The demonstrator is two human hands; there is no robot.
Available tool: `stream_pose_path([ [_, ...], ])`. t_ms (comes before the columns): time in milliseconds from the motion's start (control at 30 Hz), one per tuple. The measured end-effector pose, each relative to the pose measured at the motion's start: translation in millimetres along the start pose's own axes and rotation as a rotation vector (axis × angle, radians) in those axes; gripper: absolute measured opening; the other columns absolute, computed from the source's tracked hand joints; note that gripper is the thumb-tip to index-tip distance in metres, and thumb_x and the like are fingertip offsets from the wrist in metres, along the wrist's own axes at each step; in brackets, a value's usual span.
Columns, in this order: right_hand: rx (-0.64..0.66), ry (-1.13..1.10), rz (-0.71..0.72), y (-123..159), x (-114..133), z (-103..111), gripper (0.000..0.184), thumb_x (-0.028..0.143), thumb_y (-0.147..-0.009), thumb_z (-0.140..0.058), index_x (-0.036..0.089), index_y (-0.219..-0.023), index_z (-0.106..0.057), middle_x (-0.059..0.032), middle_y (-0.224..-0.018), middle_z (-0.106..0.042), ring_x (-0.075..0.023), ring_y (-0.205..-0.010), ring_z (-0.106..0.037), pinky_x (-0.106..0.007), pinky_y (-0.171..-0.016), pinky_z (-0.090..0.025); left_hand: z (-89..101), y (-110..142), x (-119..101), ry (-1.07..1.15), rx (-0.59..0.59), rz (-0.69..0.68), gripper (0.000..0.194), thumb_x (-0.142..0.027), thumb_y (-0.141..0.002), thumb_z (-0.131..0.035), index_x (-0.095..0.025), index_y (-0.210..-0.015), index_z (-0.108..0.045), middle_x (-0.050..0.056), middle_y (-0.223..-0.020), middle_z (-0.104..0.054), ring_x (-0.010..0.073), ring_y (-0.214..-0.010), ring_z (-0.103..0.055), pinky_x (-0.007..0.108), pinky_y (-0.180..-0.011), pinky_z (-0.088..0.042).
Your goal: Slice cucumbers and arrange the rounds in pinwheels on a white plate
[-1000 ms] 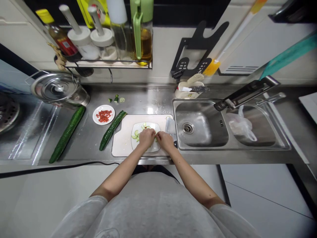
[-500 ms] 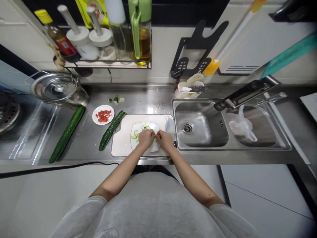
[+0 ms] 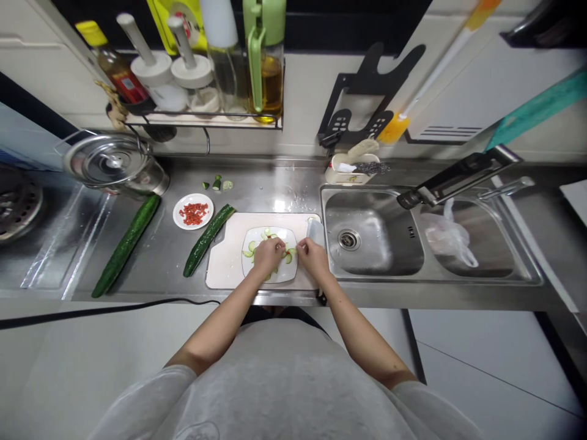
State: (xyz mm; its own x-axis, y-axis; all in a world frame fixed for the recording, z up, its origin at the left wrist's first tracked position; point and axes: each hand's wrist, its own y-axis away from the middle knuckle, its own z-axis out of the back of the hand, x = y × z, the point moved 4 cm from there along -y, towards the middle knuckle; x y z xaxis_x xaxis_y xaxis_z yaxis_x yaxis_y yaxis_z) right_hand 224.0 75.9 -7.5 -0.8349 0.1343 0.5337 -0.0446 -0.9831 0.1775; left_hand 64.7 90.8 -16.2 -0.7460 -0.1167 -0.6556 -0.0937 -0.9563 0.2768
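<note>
A white square plate (image 3: pixel 281 233) lies on the pale cutting board (image 3: pixel 228 263) and bears cucumber slices (image 3: pixel 251 245) with a few small red bits among them. Over the plate's middle, my left hand (image 3: pixel 268 255) is closed with its fingertips pinched together; whatever is in them is too small to name. My right hand (image 3: pixel 313 258) pinches too, just past the plate's right rim, its fingertips near the slices there; its content cannot be made out. Partly beneath that hand a knife (image 3: pixel 315 230) rests on the board's right side.
Left of the board lie a cut cucumber (image 3: pixel 208 240) and a long whole cucumber (image 3: pixel 126 247). A round plate (image 3: pixel 176 221) of chopped red pieces and a lidded pot (image 3: pixel 151 177) stand behind them. At right is a double sink (image 3: pixel 376 247) with a plastic bag (image 3: pixel 448 235).
My right hand has moved a little to the right, away from the left, opening a gap between them. More slices show at the plate's right side. The view has shifted slightly.
</note>
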Motion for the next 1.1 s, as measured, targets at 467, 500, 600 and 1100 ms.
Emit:
stream_pose_path([
  [467,-0.338,-0.372,-0.074,9,-40,41,0.029,0.04,-0.081,-0.048,0.017,-0.091,-0.062,0.0056,-0.056,-0.044,-0.0128,-0.054,-0.042,-0.024,-0.056,-0.035,96.9,37,86,0.268,-0.484,0.196,0.024,-0.039,-0.076,-0.058,-0.019,-0.089,-0.066,-0.001,-0.07,-0.06,0.0108,-0.058,-0.048,0.022,-0.059,-0.038],
  [500,-0.342,-0.374,-0.076,9,-41,41,0.029,0.04,-0.081,-0.048,0.017,-0.091,-0.062,0.0058,-0.055,-0.044,-0.0127,-0.053,-0.042,-0.024,-0.056,-0.035,100.4,40,91,0.262,-0.495,0.208,0.025,-0.039,-0.076,-0.059,-0.019,-0.089,-0.066,-0.001,-0.069,-0.06,0.0109,-0.058,-0.047,0.022,-0.059,-0.038],
  [600,-0.343,-0.379,-0.075,10,-42,39,0.029,0.04,-0.08,-0.048,0.017,-0.092,-0.062,0.006,-0.056,-0.043,-0.0124,-0.053,-0.042,-0.024,-0.056,-0.035,106.6,48,100,0.247,-0.511,0.23,0.025,-0.04,-0.075,-0.059,-0.02,-0.088,-0.066,-0.002,-0.068,-0.059,0.0106,-0.056,-0.045,0.022,-0.057,-0.037],
  [1100,-0.342,-0.392,-0.025,10,-38,40,0.03,0.041,-0.08,-0.049,0.016,-0.091,-0.062,0.0058,-0.056,-0.043,-0.0122,-0.052,-0.04,-0.024,-0.055,-0.034,124.7,44,116,0.16,-0.577,0.263,0.023,-0.038,-0.077,-0.058,-0.021,-0.089,-0.067,-0.002,-0.067,-0.061,0.0109,-0.057,-0.049,0.022,-0.06,-0.037],
])
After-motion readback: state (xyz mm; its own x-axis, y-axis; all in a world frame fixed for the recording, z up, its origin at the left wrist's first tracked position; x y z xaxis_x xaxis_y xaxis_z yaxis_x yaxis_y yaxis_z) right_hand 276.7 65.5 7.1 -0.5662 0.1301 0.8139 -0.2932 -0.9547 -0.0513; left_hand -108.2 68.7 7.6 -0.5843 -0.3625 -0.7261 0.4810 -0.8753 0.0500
